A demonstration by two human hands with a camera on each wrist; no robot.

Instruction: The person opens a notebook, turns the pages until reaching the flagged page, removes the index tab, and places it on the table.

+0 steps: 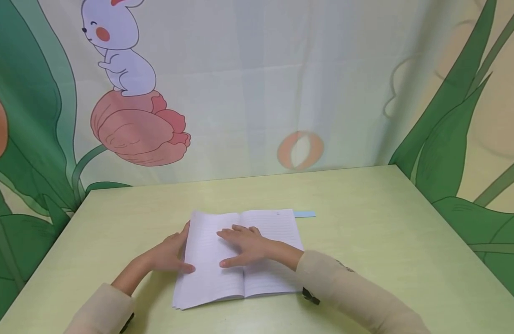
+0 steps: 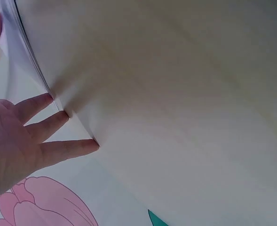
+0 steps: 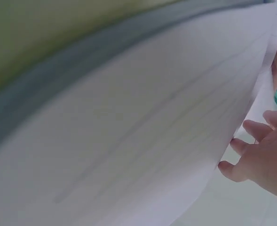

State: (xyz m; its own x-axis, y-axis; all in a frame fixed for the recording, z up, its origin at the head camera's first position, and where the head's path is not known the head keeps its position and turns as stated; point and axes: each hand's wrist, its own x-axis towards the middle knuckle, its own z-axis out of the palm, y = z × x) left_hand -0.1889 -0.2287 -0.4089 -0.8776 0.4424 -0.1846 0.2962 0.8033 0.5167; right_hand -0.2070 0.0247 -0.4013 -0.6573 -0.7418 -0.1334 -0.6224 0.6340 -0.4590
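On the bench (image 1: 378,232) in the head view, an open notebook (image 1: 225,287), left page (image 1: 206,248) under a spread-fingered right hand (image 1: 249,246), probably for flattening; at the left edge, an uncurled left hand (image 1: 167,255), thumb on paper, apparently for steadying. In the left wrist view, straight, parted fingers (image 2: 46,127) against the notebook's edge, tips mostly hidden from above. In the right wrist view, fingertips (image 3: 238,145) meeting paper, a contact hard to judge overhead.
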